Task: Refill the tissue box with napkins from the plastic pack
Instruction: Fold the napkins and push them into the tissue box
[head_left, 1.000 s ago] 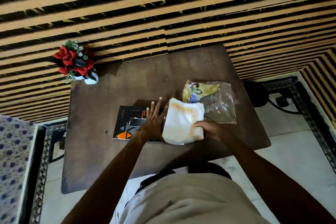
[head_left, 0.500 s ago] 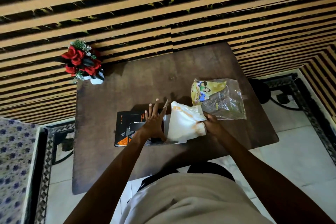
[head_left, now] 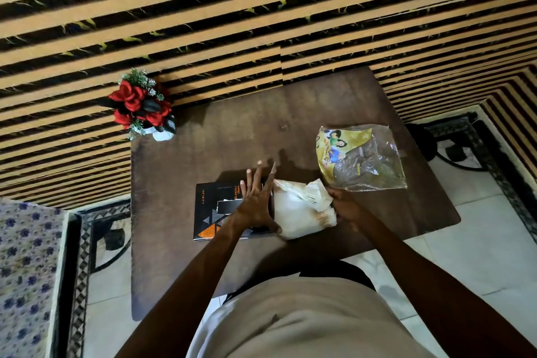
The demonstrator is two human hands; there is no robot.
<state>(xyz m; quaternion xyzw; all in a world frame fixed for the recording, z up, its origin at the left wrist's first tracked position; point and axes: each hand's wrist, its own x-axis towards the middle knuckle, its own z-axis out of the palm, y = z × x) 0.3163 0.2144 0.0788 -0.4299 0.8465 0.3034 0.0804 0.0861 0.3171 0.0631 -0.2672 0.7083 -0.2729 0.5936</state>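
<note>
Head view: left hand [head_left: 255, 203] flat, fingers spread, on tissue box [head_left: 215, 212]; right hand [head_left: 345, 206] pinching napkins [head_left: 299, 212] (folded stack).

Tissue box [head_left: 220, 209]: black, orange and grey triangles. Napkins [head_left: 299, 212]: white, orange-brown edging, possibly print. Plastic pack [head_left: 360, 157]: clear, yellow cartoon label. Table [head_left: 220, 139] dark brown; flowers [head_left: 139, 104] red.

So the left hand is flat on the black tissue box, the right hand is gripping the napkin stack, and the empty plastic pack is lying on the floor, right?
Not quite: in the head view the plastic pack lies on the table, not the floor. Left hand on the tissue box and right hand gripping the napkin stack are correct.
</note>
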